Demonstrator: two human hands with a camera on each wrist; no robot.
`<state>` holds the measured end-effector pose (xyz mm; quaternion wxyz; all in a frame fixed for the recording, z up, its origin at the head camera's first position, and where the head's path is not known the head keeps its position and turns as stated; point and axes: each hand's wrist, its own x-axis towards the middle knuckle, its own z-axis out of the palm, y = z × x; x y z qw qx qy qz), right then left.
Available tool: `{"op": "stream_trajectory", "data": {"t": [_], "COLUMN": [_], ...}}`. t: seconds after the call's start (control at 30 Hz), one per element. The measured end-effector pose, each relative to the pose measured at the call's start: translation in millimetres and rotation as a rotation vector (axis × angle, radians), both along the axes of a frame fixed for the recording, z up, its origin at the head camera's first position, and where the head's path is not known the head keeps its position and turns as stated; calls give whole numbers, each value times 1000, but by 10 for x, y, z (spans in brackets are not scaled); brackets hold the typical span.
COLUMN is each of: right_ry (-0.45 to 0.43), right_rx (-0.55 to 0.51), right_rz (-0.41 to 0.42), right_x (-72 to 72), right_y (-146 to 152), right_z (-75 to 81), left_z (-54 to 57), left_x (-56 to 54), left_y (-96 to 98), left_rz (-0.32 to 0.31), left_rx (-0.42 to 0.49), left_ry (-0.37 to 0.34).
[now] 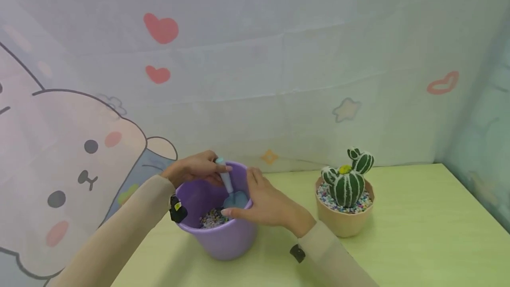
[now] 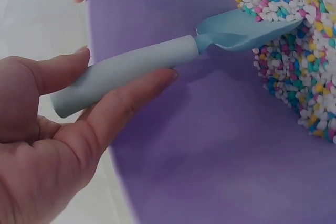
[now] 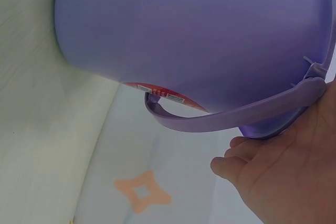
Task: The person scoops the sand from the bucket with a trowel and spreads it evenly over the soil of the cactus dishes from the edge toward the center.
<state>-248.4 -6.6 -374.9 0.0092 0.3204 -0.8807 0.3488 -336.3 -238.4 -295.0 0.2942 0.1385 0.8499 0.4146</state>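
A purple bucket stands tilted slightly toward me on the table, with multicoloured pebbles inside. My left hand is over its far left rim and holds a light blue trowel by the handle, between thumb and fingers. The trowel's blade dips into the edge of the pebbles. At the bucket's right side, my right hand holds the rim, thumb over the front and fingers toward the back. Behind the bucket, its purple handle hangs down near that hand.
To the right stands a peach pot with a green cactus in coloured pebbles. The pale yellow-green table ends at a printed cloth backdrop behind the bucket and pot.
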Motion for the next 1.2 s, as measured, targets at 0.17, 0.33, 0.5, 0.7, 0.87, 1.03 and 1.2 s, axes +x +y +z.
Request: {"op": "stream_trajectory", "data": {"t": [0.17, 0.33, 0.5, 0.7, 0.87, 1.03, 1.2], "right_ry": [-4, -23, -25, -18, -34, -36, -46], "right_rx": [-18, -5, 4, 4, 11, 2, -3], "right_rz": [2, 6, 2, 2, -3, 4, 12], "right_x": [5, 24, 58, 50, 51, 54, 59], "right_y": [33, 24, 11, 13, 17, 20, 25], "right_z": [1, 5, 19, 11, 8, 14, 29], "left_z": [-3, -36, -42, -28, -18, -8, 8], "left_x": [-13, -9, 8, 33, 39, 44, 53], "left_y": [49, 92, 103, 121, 129, 123, 106], "left_rz": [-27, -55, -47, -78, -93, -82, -83], "left_rx": [8, 27, 31, 29, 23, 32, 48], "left_ry": [-8, -12, -9, -1, -4, -17, -34]}}
